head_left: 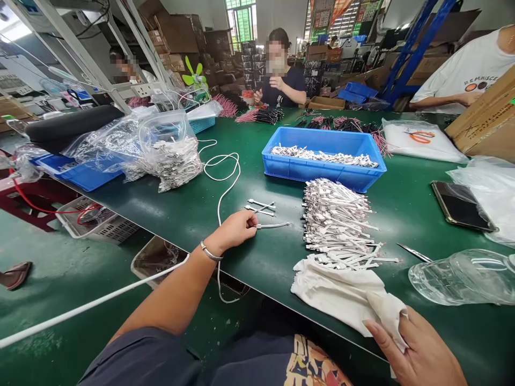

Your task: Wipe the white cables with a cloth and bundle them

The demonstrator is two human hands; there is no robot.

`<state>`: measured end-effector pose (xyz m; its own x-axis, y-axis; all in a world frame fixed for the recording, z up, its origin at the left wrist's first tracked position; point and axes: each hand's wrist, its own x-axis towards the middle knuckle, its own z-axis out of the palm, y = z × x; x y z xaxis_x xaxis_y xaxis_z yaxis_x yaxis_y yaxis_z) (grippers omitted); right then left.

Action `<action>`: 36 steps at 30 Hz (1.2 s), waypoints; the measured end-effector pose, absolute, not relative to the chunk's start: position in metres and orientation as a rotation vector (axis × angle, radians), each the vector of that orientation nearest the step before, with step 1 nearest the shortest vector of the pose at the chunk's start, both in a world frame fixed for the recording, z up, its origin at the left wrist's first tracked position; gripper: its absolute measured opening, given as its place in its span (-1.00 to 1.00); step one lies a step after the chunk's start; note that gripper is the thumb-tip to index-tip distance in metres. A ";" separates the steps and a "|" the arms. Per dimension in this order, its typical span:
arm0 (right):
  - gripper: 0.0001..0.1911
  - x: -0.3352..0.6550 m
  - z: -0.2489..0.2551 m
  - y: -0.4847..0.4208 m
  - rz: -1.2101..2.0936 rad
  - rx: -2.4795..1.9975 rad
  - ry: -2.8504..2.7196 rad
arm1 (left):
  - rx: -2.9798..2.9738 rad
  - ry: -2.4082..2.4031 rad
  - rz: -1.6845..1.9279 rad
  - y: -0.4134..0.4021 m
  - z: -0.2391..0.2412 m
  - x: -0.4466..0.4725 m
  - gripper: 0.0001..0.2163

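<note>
The left hand (pixel 231 231) curls its fingers shut around a white cable (pixel 273 225) on the green workbench (pixel 273 273); the right hand (pixel 416 351), fingers half open, rests against a white cloth (pixel 338 292).

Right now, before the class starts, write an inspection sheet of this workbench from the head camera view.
Surface: green workbench, in use.
Job's things: short white cable; pile of white strips; blue crate holding more.
Clutter: phone; orange-handled scissors; bagged metal parts.
Hands: left hand holds the cable; right hand touches white cloth.
Cables: long white cable loops over the bench edge.
Surroundings: co-workers; cardboard boxes.
</note>
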<state>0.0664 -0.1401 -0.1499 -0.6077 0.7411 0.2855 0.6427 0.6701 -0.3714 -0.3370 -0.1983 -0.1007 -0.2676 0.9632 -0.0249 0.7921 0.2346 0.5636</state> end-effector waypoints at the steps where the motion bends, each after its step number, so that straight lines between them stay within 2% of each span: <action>1: -0.55 0.066 -0.149 -0.140 0.315 -1.076 -2.468 | 1.636 2.151 0.630 -0.198 -0.100 -0.336 -0.89; 15: -0.55 0.065 -0.148 -0.141 0.316 -1.098 -2.462 | 1.908 2.238 0.453 -0.228 -0.078 -0.324 -0.77; 21: -0.53 0.063 -0.145 -0.141 0.314 -1.103 -2.453 | 2.034 2.094 0.457 -0.218 -0.084 -0.318 -0.68; 30: -0.48 0.076 -0.155 -0.139 0.276 -0.919 -2.494 | 2.091 2.067 0.347 -0.209 -0.084 -0.313 -0.89; 36: -0.49 0.074 -0.151 -0.140 0.443 -0.913 -2.479 | 2.076 2.124 0.302 -0.214 -0.083 -0.315 -0.76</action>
